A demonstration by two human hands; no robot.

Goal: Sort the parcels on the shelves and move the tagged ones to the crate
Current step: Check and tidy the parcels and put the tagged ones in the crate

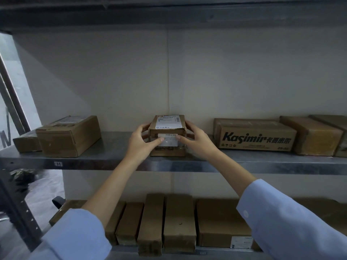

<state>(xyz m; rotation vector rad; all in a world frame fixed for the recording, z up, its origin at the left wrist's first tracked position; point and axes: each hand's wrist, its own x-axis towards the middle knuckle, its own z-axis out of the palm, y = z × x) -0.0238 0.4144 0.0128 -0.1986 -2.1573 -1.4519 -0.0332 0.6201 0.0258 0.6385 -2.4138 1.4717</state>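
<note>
Nearest, two light-blue shirt sleeves (293, 222) reach up from the bottom corners. Below the arms, a lower shelf carries a row of plain brown cardboard boxes (179, 222) set side by side with their long axes running near to far; the rightmost one bears a small white label (241, 242) too small to read.

Above it, the grey metal shelf (116, 156) has a small sticker marked "H" (58, 163) on its front edge. At its middle stands a small brown cardboard parcel (167, 135), its long axis running from the near edge toward the wall, short end facing the viewer. The left hand (142, 141) and right hand (195, 140) clasp its two sides, fingers wrapped round the flanks and thumbs pressed on a white barcode tag (168, 140) on the near face. A white printed shipping label (167, 121) covers its top; the print is illegible.

To the left sit a larger brown carton (69, 137) and a low box (26, 144) beside it. To the right lies a flat brown carton printed "Kasimir" (255, 135) with Chinese characters, lengthwise along the shelf, then a yellowish taped box (315, 137).

Behind is a plain cream wall (169, 72); an upper shelf (169, 14) spans overhead, and pale daylight shows at far left.
</note>
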